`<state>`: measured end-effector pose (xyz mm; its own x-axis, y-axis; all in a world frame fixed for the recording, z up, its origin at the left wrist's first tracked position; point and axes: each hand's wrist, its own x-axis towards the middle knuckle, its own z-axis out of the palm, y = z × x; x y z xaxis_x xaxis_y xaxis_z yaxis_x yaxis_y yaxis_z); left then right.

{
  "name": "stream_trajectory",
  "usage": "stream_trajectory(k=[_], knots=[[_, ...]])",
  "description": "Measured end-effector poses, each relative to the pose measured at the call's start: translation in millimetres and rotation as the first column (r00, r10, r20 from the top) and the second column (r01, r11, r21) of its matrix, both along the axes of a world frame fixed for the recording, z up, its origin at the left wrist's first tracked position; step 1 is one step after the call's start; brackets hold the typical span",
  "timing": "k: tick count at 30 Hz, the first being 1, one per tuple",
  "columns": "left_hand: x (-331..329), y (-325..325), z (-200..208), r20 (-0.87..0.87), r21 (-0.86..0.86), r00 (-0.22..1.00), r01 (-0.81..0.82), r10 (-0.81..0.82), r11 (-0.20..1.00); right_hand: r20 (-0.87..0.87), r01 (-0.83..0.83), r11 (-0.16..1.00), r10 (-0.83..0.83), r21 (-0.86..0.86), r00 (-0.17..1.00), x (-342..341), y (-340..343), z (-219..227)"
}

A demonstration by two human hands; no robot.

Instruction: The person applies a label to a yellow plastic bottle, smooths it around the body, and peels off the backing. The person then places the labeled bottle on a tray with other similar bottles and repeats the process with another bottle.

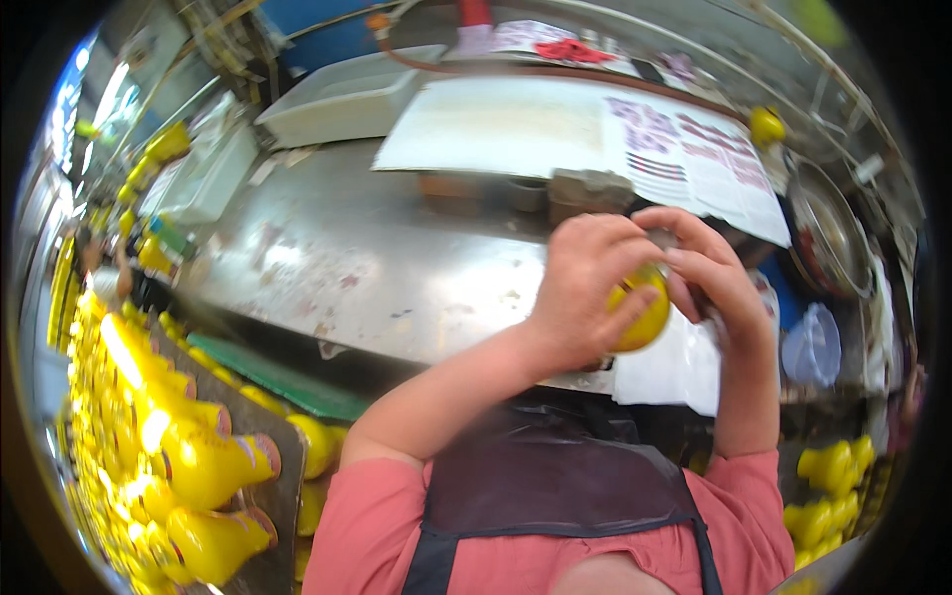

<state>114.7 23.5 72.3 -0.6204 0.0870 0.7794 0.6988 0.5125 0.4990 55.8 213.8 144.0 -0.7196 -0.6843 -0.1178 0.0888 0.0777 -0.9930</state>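
Note:
Above the near edge of the metal table, my left hand (587, 288) is closed round a glossy yellow rounded piece (650, 319), its thumb lying across the front. My right hand (716, 270) is raised against the top of the same piece, with its fingers bent and pinched together. Something small and greyish shows between the fingertips of both hands, too blurred to name. Beneath the right forearm lies a white sheet (669, 367) at the table's edge.
A white board (496, 124) carrying sheets with purple prints (684, 149) rests on blocks (590, 188) over the metal table (397, 258). White bins (337, 104) stand far left. Yellow flared pieces (203, 456) crowd the lower left. A clear plastic container (813, 347) is at right.

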Motion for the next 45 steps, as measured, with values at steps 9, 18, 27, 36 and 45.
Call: stream_trajectory(k=[9, 18, 27, 36, 45], knots=[[16.5, 1.1, 12.4, -0.081, -0.043, 0.985, -0.155, 0.152, 0.987, 0.026, -0.257, 0.966, 0.257, 0.0, 0.966, -12.7, -14.9, 13.5], [37.3, 2.5, 41.2, -0.093, -0.331, 0.943, -0.333, 0.321, 0.883, -0.037, -0.295, 0.953, 0.293, -0.067, 0.955, -22.4, 1.7, -7.6], [124.4, -40.7, 52.7, 0.112, -0.214, 0.856, -0.475, 0.504, 0.854, -0.132, -0.403, 0.866, 0.381, -0.296, 0.915, -43.5, -21.4, -42.4], [347.0, -53.6, 124.9, -0.021, -0.321, 0.3, -0.905, 0.954, 0.278, 0.08, -0.179, 0.957, 0.201, -0.227, 0.976, -45.0, -93.4, -55.9], [503.5, -53.2, 138.8, -0.092, -0.13, -0.392, -0.907, 0.915, -0.401, 0.136, -0.338, 0.93, 0.357, -0.145, 0.924, -8.2, -146.4, -55.7]])
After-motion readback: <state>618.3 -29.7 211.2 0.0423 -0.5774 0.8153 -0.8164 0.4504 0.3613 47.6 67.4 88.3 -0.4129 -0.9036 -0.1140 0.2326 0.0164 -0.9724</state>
